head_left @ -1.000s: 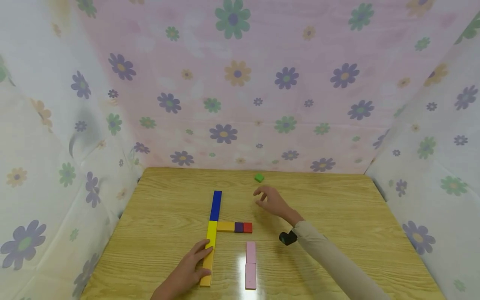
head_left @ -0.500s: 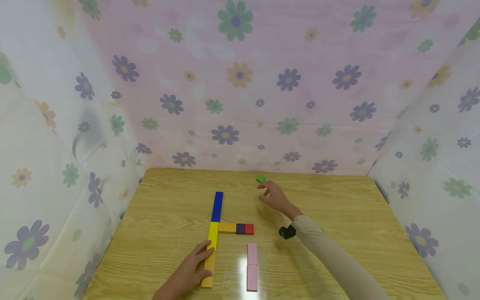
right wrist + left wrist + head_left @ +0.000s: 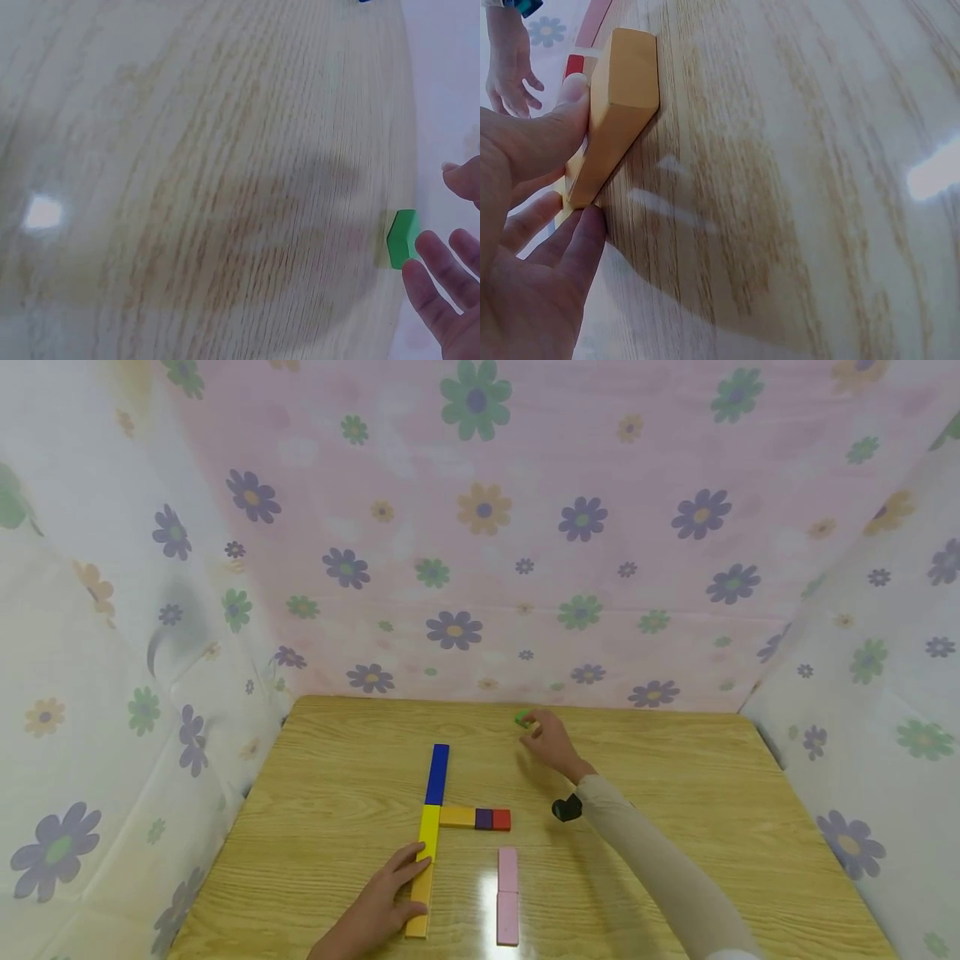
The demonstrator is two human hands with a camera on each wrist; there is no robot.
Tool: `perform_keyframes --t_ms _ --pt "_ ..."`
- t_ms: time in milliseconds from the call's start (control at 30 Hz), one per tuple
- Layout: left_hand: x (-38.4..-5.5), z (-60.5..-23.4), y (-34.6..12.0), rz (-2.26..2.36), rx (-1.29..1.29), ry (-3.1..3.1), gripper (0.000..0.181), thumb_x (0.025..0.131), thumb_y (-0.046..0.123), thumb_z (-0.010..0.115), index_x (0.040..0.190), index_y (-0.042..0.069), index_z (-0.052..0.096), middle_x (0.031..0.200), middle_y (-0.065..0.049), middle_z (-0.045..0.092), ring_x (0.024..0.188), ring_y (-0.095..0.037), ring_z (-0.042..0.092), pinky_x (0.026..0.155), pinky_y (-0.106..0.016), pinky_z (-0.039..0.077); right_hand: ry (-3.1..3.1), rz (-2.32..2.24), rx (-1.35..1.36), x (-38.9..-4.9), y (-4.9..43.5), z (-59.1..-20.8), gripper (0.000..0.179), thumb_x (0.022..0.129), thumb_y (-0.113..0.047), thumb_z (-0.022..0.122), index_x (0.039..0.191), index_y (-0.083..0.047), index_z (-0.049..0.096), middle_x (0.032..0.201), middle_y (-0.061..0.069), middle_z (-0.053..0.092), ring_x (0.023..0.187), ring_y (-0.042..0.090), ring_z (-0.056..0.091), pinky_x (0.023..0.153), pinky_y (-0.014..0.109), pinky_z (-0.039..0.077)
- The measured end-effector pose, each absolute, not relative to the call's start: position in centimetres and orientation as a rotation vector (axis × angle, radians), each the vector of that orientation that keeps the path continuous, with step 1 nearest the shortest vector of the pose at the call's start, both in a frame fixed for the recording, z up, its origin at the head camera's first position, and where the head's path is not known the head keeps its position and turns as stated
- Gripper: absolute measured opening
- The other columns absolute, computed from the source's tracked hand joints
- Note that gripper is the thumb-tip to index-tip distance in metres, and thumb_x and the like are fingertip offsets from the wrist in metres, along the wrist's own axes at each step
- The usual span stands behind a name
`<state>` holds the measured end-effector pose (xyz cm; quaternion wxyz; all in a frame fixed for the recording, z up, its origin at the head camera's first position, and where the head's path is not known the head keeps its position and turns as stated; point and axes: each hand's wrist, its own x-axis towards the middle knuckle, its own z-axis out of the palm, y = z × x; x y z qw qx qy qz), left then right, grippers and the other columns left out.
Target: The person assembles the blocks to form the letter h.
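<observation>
In the head view my left hand [image 3: 386,897] rests along the lower end of a column of blocks. Its thumb and fingers grip the orange block [image 3: 630,75], seen close up in the left wrist view. Above that block come a yellow block [image 3: 430,823] and a blue block [image 3: 437,774] in line. At the back of the table, my right hand [image 3: 551,742] reaches to a small green block [image 3: 403,238]. In the right wrist view its fingers are spread apart beside the block, the thumb well away from it.
A shorter orange block [image 3: 457,817], a purple block [image 3: 483,819] and a red block [image 3: 502,820] branch right from the yellow one. Two pink blocks [image 3: 507,893] lie end to end nearer the front. Flowered cloth [image 3: 480,568] walls the table [image 3: 675,777] at the back and sides.
My right hand has moved farther back over the table and now reaches the green block. My left hand has stayed on the orange block.
</observation>
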<state>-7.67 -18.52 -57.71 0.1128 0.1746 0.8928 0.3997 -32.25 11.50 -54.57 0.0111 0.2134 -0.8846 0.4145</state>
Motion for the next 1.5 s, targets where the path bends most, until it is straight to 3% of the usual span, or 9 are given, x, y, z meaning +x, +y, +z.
perform_keyframes --t_ms 267,500,700,1000,1500 --pt "-7.7 -57.9 -18.3 1.166 0.511 2.630 0.060 0.086 0.031 0.068 0.137 0.005 0.050 0.149 -0.008 0.032 0.134 -0.035 0.033 0.101 -0.050 0.038 -2.737 1.292 0.608 -34.0 11.5 -55.2 0.033 0.085 -0.001 0.068 0.115 0.007 0.059 0.113 0.028 0.052 0.071 0.026 0.053 0.061 0.039 0.047" --pt "-7.5 -58.0 -18.2 1.174 0.472 2.614 0.060 0.086 0.030 0.069 0.137 0.005 0.050 0.149 -0.008 0.032 0.134 -0.036 0.033 0.101 -0.050 0.037 -2.780 1.348 0.541 -34.8 11.4 -55.9 0.039 0.087 -0.003 0.065 0.123 0.008 0.053 0.116 0.029 0.046 0.086 0.034 0.055 0.073 0.046 0.049" --pt "-7.6 -57.9 -18.2 1.139 0.461 2.606 0.060 0.087 0.032 0.068 0.138 0.007 0.050 0.150 -0.006 0.031 0.135 -0.033 0.032 0.102 -0.050 0.036 -2.819 1.271 0.452 -35.1 11.1 -56.3 0.039 0.085 -0.002 0.067 0.120 0.009 0.055 0.113 0.029 0.050 0.102 0.040 0.050 0.083 0.051 0.045" --pt "-7.9 -57.6 -18.4 1.133 0.515 2.623 0.060 0.086 0.029 0.069 0.137 0.005 0.050 0.149 -0.006 0.033 0.134 -0.033 0.034 0.102 -0.047 0.038 -2.867 1.255 0.417 -35.4 11.0 -56.7 0.040 0.087 -0.006 0.066 0.123 0.006 0.054 0.115 0.026 0.047 0.088 0.034 0.051 0.076 0.046 0.047" --pt "-7.8 -57.9 -18.6 1.152 0.504 2.639 0.060 0.085 0.028 0.070 0.137 0.004 0.051 0.148 -0.008 0.034 0.133 -0.034 0.035 0.101 -0.045 0.039 -2.875 1.019 0.537 -36.5 10.4 -58.0 0.016 0.087 0.002 0.061 0.103 0.000 0.061 0.109 0.021 0.058 0.100 0.037 0.055 0.086 0.051 0.046"
